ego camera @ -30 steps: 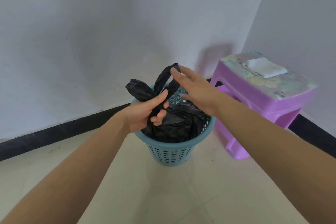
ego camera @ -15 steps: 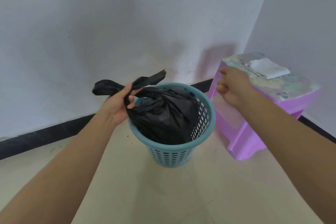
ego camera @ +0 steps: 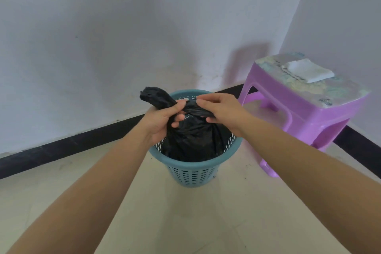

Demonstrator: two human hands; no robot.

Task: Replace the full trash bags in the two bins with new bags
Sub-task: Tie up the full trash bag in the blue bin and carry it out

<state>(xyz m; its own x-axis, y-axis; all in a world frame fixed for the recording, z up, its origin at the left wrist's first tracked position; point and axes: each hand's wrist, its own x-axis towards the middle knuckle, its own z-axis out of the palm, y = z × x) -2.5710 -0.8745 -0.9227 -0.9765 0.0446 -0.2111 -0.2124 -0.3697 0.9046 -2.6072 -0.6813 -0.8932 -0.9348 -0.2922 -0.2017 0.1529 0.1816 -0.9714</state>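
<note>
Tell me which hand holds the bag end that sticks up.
The left hand: the raised end of the black bag juts above its grip, while the right hand pinches the lower, flatter end.

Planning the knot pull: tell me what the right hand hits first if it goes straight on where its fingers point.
The right hand points leftward, pinching the twisted top of the black bag. It would meet the left hand, gripping that same top, almost immediately, though depth is unsure from one view.
</note>
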